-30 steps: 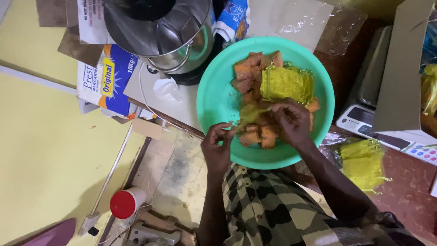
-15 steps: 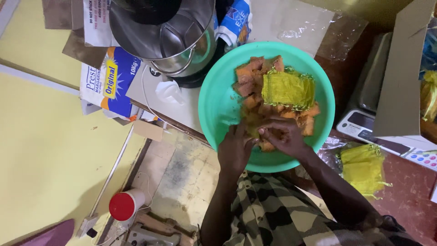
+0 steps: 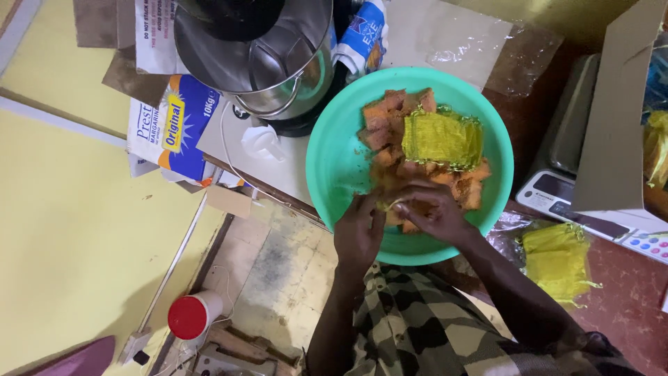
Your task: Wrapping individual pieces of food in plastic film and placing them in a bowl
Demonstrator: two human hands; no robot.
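The left hand point(image 3: 358, 233) and the right hand point(image 3: 431, 209) meet over the near part of a green plastic basin point(image 3: 334, 160), fingers curled close together around a small yellow mesh pouch point(image 3: 391, 203); only a thin strip of the pouch shows between them, running roughly from one hand to the other, and which way its mouth points cannot be told; both hands grip it, the right one also resting on the orange-brown blocks point(image 3: 390, 132) heaped in the basin; a stack of flat yellow mesh bags point(image 3: 442, 136) lies on top of the blocks at the far side, long axis across the basin; beyond the basin stands a steel pot point(image 3: 271, 63), with a margarine carton point(image 3: 170, 125) to its left; more yellow mesh bags point(image 3: 557, 257) lie on the bench to the right, near a weighing scale point(image 3: 557, 188) and a cardboard box point(image 3: 612, 125); a red-capped container point(image 3: 189, 317) sits on the floor at lower left.
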